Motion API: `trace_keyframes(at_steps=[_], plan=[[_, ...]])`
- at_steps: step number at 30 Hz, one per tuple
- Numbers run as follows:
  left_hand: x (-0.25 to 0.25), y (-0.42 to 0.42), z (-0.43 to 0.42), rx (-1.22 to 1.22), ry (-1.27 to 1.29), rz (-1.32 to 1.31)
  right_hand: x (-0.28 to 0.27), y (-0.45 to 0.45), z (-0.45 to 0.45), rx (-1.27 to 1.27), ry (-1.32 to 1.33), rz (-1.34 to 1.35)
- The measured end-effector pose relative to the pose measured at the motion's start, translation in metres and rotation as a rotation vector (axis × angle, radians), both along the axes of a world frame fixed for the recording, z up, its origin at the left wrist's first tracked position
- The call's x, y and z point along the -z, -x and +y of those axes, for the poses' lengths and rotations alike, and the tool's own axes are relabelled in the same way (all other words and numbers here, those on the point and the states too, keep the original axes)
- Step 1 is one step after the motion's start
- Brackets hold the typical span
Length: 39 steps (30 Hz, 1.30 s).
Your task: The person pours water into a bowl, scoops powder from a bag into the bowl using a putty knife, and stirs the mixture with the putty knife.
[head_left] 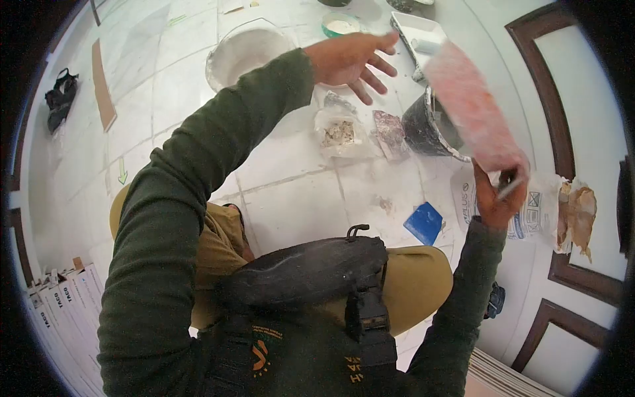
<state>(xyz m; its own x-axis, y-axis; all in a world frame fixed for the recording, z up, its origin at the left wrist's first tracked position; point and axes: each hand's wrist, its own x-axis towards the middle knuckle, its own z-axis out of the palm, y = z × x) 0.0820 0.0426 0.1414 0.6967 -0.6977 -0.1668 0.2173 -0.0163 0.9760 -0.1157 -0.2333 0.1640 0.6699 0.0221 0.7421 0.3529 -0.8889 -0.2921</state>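
My left hand [357, 63] is stretched out over the floor with its fingers spread and nothing in them. In my right hand [499, 195] is a long, flat pink bag-like piece [473, 106], smeared by motion. It stands upward from my fingers, partly in front of a dark bucket [423, 126] with a whitish-smeared rim. Between my hands on the floor lie an opened clear plastic bag [340, 135] with crumbly bits and a reddish-brown packet [390, 132]. A blue plastic spreader-like plate [423, 223] rests nearer to my knee.
A white bucket [241, 56] with a wire handle stands beyond my left forearm. Farther off are a green-rimmed bowl [340, 26] and a white paint tray [423, 40]. A torn printed sack [539, 208] lies by the panelled wall; stacked boxes [63, 311] stand lower left.
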Motion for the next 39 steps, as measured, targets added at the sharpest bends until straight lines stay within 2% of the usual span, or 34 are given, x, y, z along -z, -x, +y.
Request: trace_keyframes(at_steps=[2, 5, 9, 11, 14, 16, 17, 18, 19, 20, 23, 26, 27, 29, 30, 33, 36, 39], plan=[[-0.019, 0.001, -0.001, 0.127, 0.143, 0.262, -0.009, -0.013, 0.010, -0.112, 0.165, -0.028], [-0.032, 0.003, 0.002, 0.233, 0.256, 0.065, -0.011, -0.024, 0.023, -0.204, 0.302, -0.032], [-0.022, -0.010, 0.005, 0.146, 0.235, 0.188, -0.014, -0.037, 0.031, -0.197, 0.335, -0.054], [-0.027, -0.009, 0.010, 0.049, 0.271, 0.163, -0.010, -0.037, 0.034, -0.091, 0.154, -0.078], [-0.014, -0.049, 0.034, 0.065, 0.468, 0.074, 0.000, -0.032, 0.023, -0.015, -0.185, 0.047], [-0.024, -0.086, 0.069, -0.020, 0.368, -0.027, 0.009, -0.033, 0.014, -0.050, -0.448, 0.269], [-0.026, -0.093, 0.083, -0.047, 0.305, -0.223, 0.008, -0.033, 0.020, 0.005, -0.666, 0.431], [-0.026, -0.101, 0.097, -0.075, 0.238, -0.419, 0.010, -0.037, 0.019, -0.067, -0.751, 0.474], [-0.033, -0.115, 0.116, 0.010, 0.008, -0.489, 0.013, -0.045, 0.016, -0.140, -0.836, 0.514], [-0.026, -0.120, 0.126, -0.032, -0.087, -0.612, 0.016, -0.052, 0.015, -0.211, -0.922, 0.555], [-0.046, -0.055, 0.133, -0.144, -0.370, -0.963, 0.007, -0.089, 0.027, -0.252, -0.979, 0.506], [-0.016, -0.039, 0.118, -0.214, 0.115, -0.063, -0.012, -0.127, 0.054, -0.357, -1.058, 0.530], [0.015, -0.054, 0.119, -0.178, 0.260, -0.032, -0.002, -0.144, 0.049, -0.380, -0.712, 0.412], [0.012, -0.038, 0.112, -0.068, -0.060, -0.515, 0.012, -0.168, 0.058, -0.354, -0.477, 0.337], [0.008, -0.031, 0.110, -0.007, -0.230, -0.758, 0.021, -0.175, 0.071, -0.386, -0.567, 0.383], [0.021, -0.028, 0.105, -0.115, -0.038, 0.064, 0.065, -0.199, 0.117, -0.463, -0.723, 0.513], [0.021, -0.028, 0.118, -0.149, -0.247, -0.037, 0.107, -0.219, 0.155, -0.535, -0.732, 0.627], [0.027, -0.033, 0.143, -0.099, -0.275, -0.094, 0.122, -0.218, 0.173, -0.622, -0.730, 0.692]])
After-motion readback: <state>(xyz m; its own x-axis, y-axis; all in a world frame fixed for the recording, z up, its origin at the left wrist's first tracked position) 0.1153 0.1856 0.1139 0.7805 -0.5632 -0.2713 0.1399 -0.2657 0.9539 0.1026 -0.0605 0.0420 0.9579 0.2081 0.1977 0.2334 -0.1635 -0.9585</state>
